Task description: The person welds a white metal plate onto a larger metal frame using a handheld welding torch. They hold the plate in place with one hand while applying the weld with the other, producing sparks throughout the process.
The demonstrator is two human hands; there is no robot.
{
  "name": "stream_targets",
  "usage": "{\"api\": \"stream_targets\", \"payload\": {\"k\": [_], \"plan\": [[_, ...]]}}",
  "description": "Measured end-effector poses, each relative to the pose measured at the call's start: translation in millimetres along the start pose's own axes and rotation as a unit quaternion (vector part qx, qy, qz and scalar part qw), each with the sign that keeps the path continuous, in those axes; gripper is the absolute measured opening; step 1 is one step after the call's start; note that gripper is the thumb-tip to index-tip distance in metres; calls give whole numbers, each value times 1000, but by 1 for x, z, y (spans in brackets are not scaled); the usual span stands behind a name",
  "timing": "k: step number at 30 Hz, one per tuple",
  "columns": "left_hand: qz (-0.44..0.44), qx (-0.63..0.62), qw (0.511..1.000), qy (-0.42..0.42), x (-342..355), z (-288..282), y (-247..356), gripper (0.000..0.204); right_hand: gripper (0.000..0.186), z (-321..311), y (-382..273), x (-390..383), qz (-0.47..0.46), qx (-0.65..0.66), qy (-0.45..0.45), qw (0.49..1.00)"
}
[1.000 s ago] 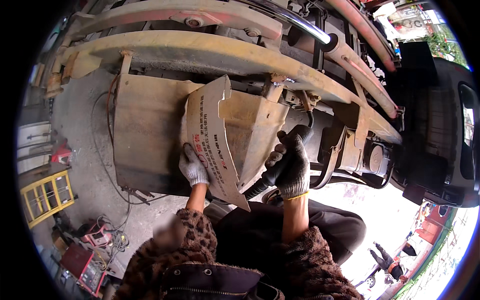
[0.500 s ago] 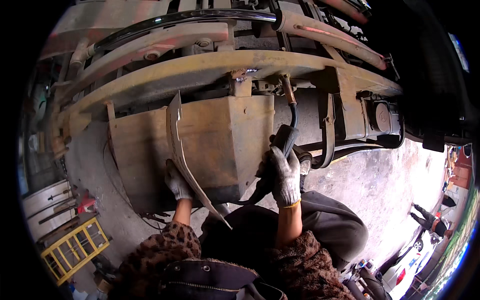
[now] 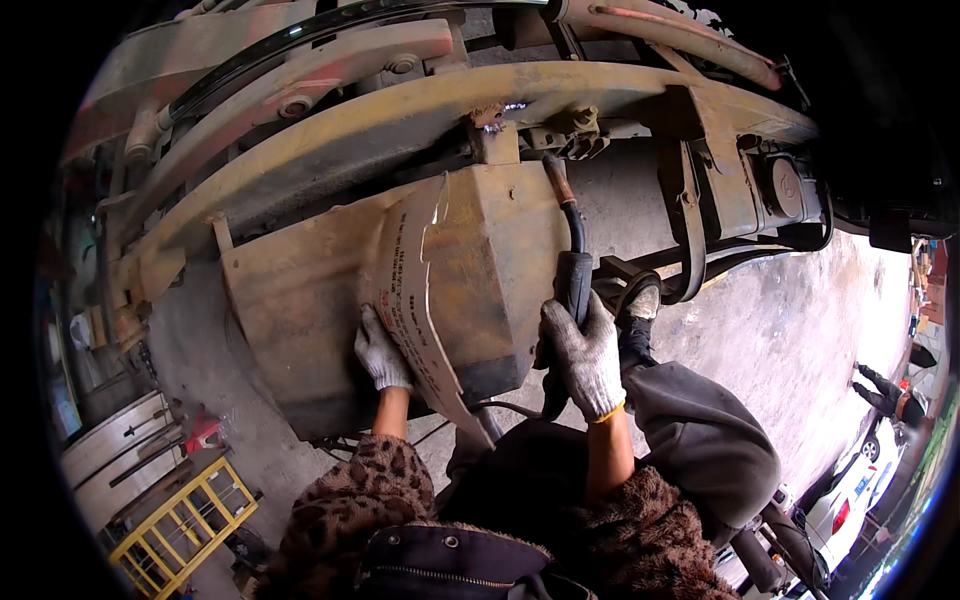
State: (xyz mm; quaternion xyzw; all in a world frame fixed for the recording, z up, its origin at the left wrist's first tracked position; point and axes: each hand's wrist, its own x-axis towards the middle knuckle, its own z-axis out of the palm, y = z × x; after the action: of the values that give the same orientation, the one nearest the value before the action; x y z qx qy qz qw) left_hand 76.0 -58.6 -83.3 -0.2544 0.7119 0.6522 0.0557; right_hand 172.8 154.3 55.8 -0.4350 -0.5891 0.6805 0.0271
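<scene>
My left hand [image 3: 383,352], in a greyish-white work glove, grips the edge of a curved cardboard sheet [image 3: 415,285] with printed lines on its face. The sheet stands in front of a worn, yellowish-brown metal box [image 3: 305,285]. In my right hand [image 3: 590,360], also gloved, is the black handle of a welding torch [image 3: 573,285]. Its copper-coloured nozzle points upward beside the box's upper right corner. Above the box, a short bracket [image 3: 496,146] with a rusty, shiny weld patch meets the long yellowish frame beam [image 3: 400,105].
Hydraulic cylinders [image 3: 680,35] and arms cross above the beam. My shoe [image 3: 640,305] rests on the floor near a curved metal strap [image 3: 692,220]. A yellow ladder [image 3: 185,525] lies at lower left. At far right are a white car [image 3: 850,500] and another person [image 3: 890,393].
The cardboard sheet has turned from nearly edge-on to show its printed face. The torch nozzle has come down away from the beam. My view has shifted.
</scene>
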Motion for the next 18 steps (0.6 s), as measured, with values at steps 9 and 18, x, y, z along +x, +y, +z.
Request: {"api": "stream_targets", "payload": {"k": [9, 18], "plan": [[-129, -143, 979, -69, 3, -34, 22, 46, 32, 31, 4, 29, -107, -327, 16, 939], [-56, -175, 982, -45, 14, -28, 32, 52, 41, 77, -16, 77, -151, -427, 47, 890]]}}
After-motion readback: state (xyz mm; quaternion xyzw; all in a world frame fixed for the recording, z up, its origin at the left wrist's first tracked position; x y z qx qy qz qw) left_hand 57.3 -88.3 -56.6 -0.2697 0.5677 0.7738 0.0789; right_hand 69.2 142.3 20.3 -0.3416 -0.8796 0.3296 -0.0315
